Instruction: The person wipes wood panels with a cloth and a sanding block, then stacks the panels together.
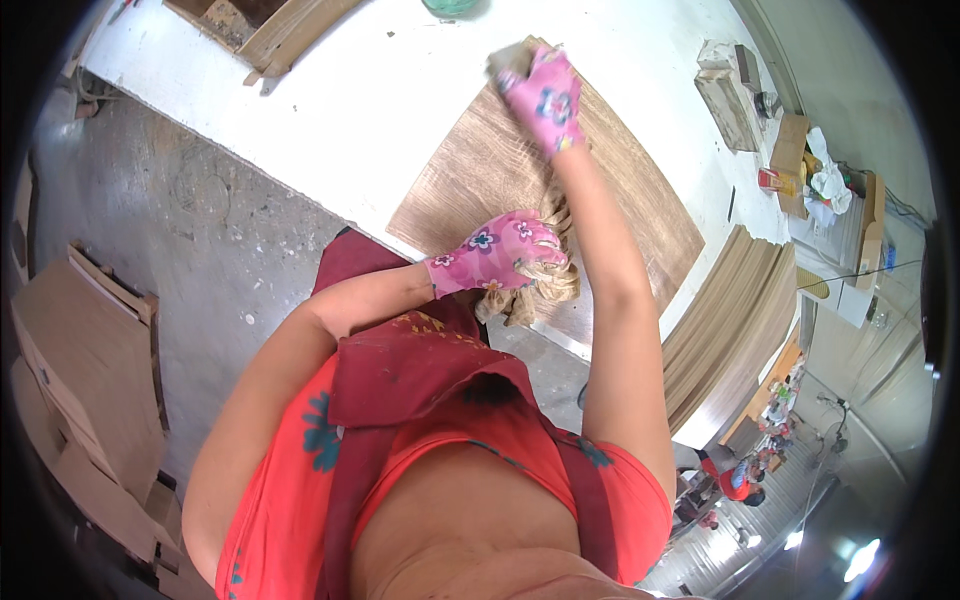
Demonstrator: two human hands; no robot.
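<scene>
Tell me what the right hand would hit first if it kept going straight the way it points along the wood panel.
Probably the green round object at the table's far edge. The right hand, pressing a sanding block onto the brown veneered panel, points that way; only bare white table lies between, though depth is unclear.

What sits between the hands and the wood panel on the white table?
Nothing visible besides what they hold. The right hand presses a small block onto the panel; the left hand holds a wad of pale fibres against it.

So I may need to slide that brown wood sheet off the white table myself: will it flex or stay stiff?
The wood sheet looks thin and broad, so it would probably bend if lifted by one edge. It lies flat on the white table, so pushing should slide it easily.
</scene>
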